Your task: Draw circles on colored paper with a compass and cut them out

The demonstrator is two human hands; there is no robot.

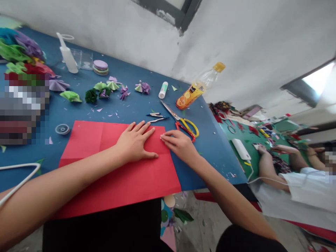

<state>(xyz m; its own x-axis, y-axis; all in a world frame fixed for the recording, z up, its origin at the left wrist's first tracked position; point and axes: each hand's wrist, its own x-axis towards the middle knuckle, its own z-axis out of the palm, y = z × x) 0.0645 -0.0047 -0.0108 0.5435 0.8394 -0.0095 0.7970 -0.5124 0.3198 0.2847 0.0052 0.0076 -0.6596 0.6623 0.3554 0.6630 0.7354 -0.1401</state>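
A large sheet of red paper (147,178) with fold creases lies in front of me, its near edge hanging past the table edge. My left hand (135,141) rests flat on it, fingers spread and palm down. At the sheet's right edge, my right hand (179,142) has its thumb and fingers pressed together. A small pale spot shows at those fingertips, too small to tell what it is. Scissors (181,120) with red and yellow handles lie just beyond the right hand. Beside them are thin pen-like tools (157,116), and a glue stick (163,90) lies farther back.
An orange drink bottle (193,91) stands at the table's back right. Folded paper flowers (105,89), a white squeeze bottle (68,57) and a round grey cap (62,129) are spread leftward. Another person's arm (267,168) is at a green table on the right.
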